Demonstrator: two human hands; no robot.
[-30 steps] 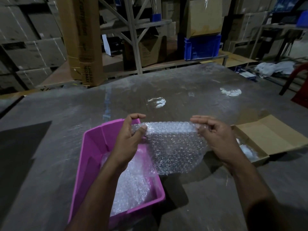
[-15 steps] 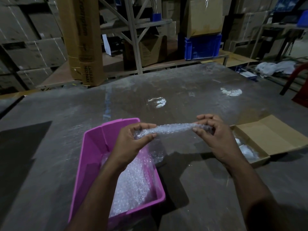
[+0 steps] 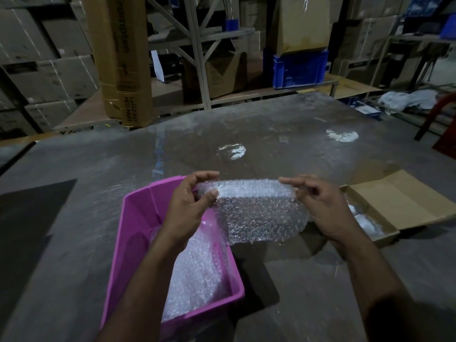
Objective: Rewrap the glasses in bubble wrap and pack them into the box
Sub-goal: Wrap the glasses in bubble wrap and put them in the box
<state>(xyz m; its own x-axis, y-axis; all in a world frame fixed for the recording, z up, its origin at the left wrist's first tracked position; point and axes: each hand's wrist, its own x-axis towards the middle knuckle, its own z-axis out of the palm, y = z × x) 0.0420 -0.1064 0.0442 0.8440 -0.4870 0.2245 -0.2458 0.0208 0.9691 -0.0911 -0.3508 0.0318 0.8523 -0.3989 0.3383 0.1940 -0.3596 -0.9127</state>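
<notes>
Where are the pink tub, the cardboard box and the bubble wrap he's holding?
pink tub (image 3: 138, 225): head view, inner left wall.
cardboard box (image 3: 404, 201): head view, open flap.
bubble wrap sheet (image 3: 261, 218): head view, hanging middle part.

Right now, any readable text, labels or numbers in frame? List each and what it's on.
"LASERJET" (likely; sideways print, blurred): lower end of the tall cardboard carton leaning behind the table.
Second sideways line beside it: too blurred to read.
Large faint lettering higher up the same carton: not legible.
Cardboard box, pink bin, bubble wrap, blue crate: no text visible.
Stacked cartons on the shelves: markings too dark and small to read.
</notes>
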